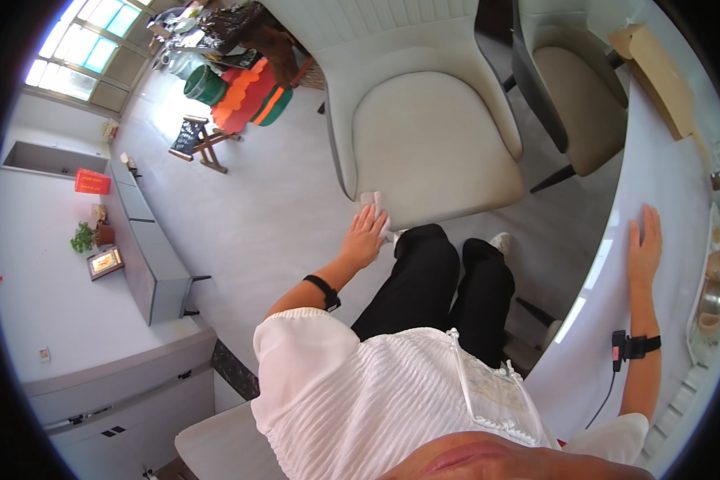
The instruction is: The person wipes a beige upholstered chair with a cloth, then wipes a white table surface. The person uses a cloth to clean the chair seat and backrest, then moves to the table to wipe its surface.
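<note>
My left hand (366, 235) holds a folded pale cloth (384, 217) against the front left corner of a cream upholstered chair's seat (435, 144). The cloth shows past the fingertips and beside the palm. My right hand (645, 249) lies flat on the glossy white table (600, 336), its fingers extended and nothing in it. A black strap is on each forearm; the right one bears a small device with a cable.
A second chair (582, 108) stands at the upper right. A cardboard box (660, 84) and glassware (714, 297) are on the table. Further off are a folding stool (201, 144), a green bucket (205, 86) and a grey cabinet (150, 240). Another seat (216, 444) is behind at lower left.
</note>
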Available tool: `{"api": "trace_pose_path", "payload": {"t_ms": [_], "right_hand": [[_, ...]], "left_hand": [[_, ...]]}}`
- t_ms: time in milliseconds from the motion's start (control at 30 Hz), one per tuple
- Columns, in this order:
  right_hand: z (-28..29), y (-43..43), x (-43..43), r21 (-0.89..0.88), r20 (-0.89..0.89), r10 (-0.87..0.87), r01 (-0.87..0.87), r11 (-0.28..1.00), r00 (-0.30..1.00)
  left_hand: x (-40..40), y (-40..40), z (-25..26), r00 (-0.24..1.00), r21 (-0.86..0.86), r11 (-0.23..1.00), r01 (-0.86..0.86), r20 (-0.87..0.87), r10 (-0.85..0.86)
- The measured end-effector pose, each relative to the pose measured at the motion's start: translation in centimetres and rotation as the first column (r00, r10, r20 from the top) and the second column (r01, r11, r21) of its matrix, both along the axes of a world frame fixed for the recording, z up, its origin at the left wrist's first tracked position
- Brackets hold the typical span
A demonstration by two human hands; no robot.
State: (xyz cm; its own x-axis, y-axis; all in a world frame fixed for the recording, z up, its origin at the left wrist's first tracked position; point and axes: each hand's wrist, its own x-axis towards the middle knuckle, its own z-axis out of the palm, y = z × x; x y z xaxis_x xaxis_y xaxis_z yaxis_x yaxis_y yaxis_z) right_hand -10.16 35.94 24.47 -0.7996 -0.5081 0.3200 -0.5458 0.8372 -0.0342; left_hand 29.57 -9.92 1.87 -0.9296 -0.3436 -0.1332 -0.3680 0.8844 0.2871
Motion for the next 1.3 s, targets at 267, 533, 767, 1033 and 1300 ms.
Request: {"api": "trace_pose_path", "payload": {"t_ms": [267, 533, 767, 1033, 1300], "right_hand": [[0.7, -1.0, 0.9, -0.044, 0.005, 0.018, -0.018, 0.999, 1.000], [0.7, -0.5, 1.3, 0.005, 0.015, 0.015, -0.015, 1.000, 1.000], [0.9, -0.5, 1.4, 0.013, 0.028, -0.007, 0.006, 1.000, 1.000], [0.7, -0.4, 1.3, -0.008, 0.013, 0.028, -0.028, 1.000, 1.000], [0.2, 0.0, 0.4, 0.014, -0.038, 0.031, -0.031, 0.999, 0.999]], "left_hand": [[-12.6, -3.9, -2.1, 0.995, -0.168, 0.981, -0.099, -0.046, 0.093], [-31.5, -5.0, -1.7, 0.964, -0.060, 0.970, -0.234, -0.147, 0.224], [-30.0, 11.9, 1.3, 0.803, -0.189, 0.785, 0.590, 0.032, -0.595], [-28.6, 5.6, -0.1, 0.959, -0.121, 0.960, 0.251, -0.101, -0.264], [-12.3, -4.8, -1.8, 0.899, -0.094, 0.899, -0.428, -0.151, 0.412]]}}
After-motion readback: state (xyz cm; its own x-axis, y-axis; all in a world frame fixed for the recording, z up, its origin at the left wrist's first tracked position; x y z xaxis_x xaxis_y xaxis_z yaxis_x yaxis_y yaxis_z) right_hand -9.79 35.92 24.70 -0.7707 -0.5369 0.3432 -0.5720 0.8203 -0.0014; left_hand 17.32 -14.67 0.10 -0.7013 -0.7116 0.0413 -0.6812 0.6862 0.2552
